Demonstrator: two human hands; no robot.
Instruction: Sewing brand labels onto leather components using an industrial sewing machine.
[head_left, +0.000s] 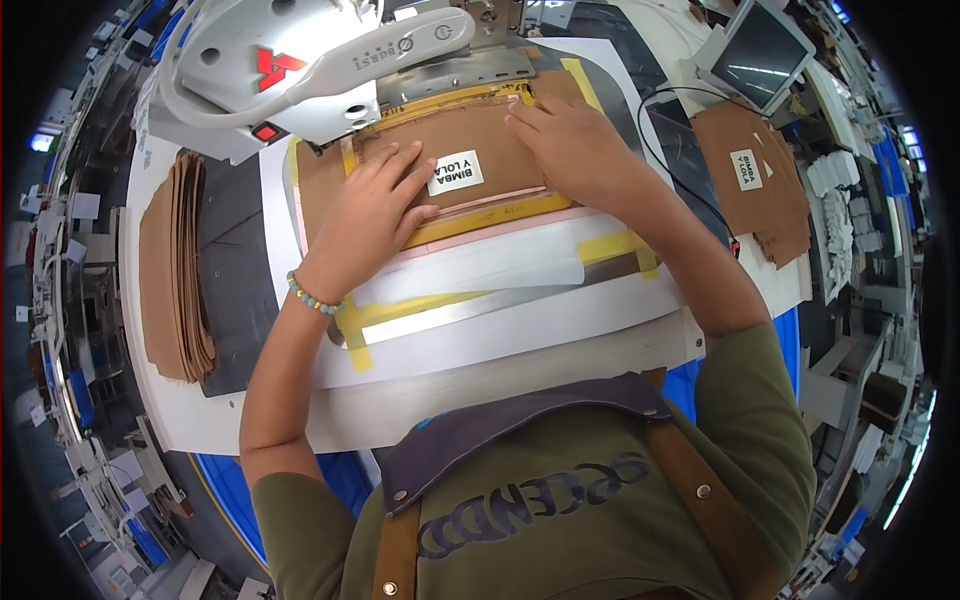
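Observation:
A brown fabric piece [480, 135] with a small white printed label [456, 172] lies inside a yellow-edged template frame [505, 212] under the sewing machine head [270, 60]. My left hand [365, 215] rests on the piece's left part, fingers apart, the fingertips beside the label and the thumb near the lower edge. My right hand [580, 155] lies on the upper right part, fingers bent slightly apart, fingertips near the top strip. Neither hand appears to grip anything. Pink strips, white sheets [470, 280] and yellow tape [355, 340] surround the template.
A stack of brown pieces [175, 270] lies at the left on a dark mat [230, 290]. Further labelled brown pieces [760, 205] sit at the right, below a small screen [750, 55]. A black cable [665, 155] runs nearby. The table's near edge [420, 420] is by my body.

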